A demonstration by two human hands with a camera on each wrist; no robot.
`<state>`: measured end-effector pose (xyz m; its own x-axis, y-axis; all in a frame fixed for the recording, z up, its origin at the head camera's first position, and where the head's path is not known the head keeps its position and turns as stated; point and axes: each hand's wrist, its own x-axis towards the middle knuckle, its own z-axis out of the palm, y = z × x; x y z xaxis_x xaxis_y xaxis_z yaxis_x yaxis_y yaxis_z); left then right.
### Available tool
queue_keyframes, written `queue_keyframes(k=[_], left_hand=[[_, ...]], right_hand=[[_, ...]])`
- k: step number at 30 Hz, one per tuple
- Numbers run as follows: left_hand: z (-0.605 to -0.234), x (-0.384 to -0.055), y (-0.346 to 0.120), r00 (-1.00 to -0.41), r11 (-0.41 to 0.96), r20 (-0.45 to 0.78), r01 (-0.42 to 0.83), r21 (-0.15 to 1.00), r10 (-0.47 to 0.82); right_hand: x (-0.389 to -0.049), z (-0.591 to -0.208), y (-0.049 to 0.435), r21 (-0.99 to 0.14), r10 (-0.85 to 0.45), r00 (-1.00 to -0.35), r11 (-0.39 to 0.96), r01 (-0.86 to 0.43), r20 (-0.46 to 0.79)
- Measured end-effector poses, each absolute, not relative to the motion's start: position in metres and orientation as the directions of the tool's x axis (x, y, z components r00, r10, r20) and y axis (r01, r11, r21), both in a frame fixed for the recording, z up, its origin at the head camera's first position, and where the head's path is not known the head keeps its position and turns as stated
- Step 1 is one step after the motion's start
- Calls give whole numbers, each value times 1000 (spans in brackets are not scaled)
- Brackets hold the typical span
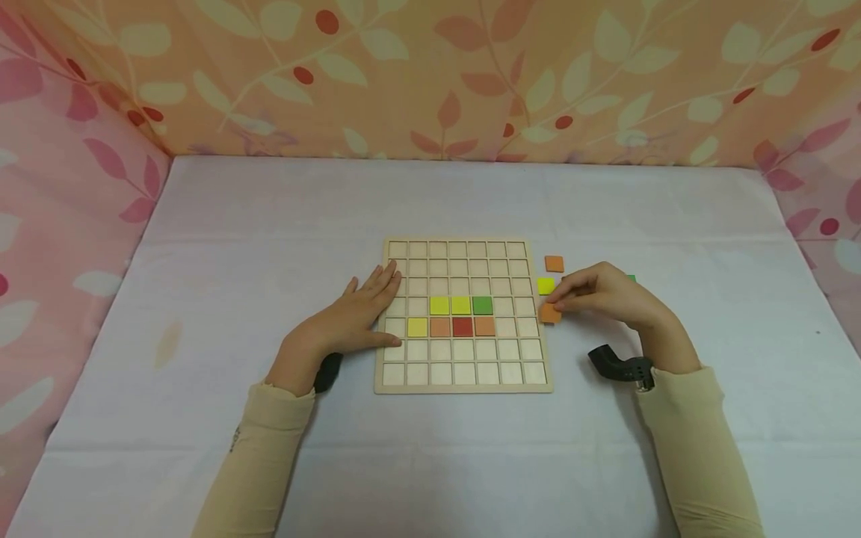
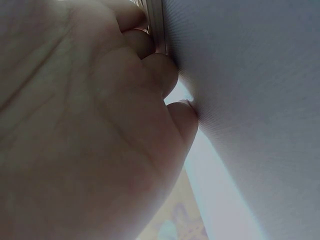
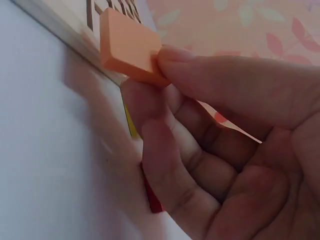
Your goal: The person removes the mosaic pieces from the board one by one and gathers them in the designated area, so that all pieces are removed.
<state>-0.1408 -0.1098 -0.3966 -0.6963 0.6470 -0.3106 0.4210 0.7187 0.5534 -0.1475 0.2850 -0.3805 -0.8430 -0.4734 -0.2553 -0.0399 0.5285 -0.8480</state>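
A wooden grid board (image 1: 464, 388) lies on the white table, with yellow, green, red and orange square tiles in two of its middle rows. My left hand (image 1: 356, 314) rests on the board's left edge, its fingers extended and the thumb apart. Between thumb and fingertips, my right hand (image 1: 605, 295) pinches an orange tile (image 3: 131, 47) just off the board's right edge. In the right wrist view the tile is tilted above the table. Behind those fingers, a yellow tile (image 3: 131, 122) and a red tile (image 3: 152, 192) are partly hidden.
Right of the board lie a loose orange tile (image 1: 554, 264) and a yellow tile (image 1: 545, 286). A green tile (image 1: 631, 278) peeks out behind the right hand. Patterned cloth (image 1: 444, 82) stands along the back and sides of the white table (image 1: 269, 202).
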Motion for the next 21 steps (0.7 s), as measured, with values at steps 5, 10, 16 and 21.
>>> queue_keyframes(k=[5,10,16,21], left_hand=[[-396,-141,-110,-698,718,-308,419,556,646],[-396,-140,-111,-697,715,-305,423,557,649],[-396,-140,-111,-696,711,-300,425,560,652],[-396,-140,-110,-696,710,-299,424,562,653]], right_hand=[[-148,-380,286,-829,-444,-847,559,-7,-293],[-148,-380,284,-795,-427,-852,606,-20,-303],[-147,-378,279,-739,-407,-868,670,-73,-284],[-146,-376,276,-717,-403,-873,691,-91,-276]])
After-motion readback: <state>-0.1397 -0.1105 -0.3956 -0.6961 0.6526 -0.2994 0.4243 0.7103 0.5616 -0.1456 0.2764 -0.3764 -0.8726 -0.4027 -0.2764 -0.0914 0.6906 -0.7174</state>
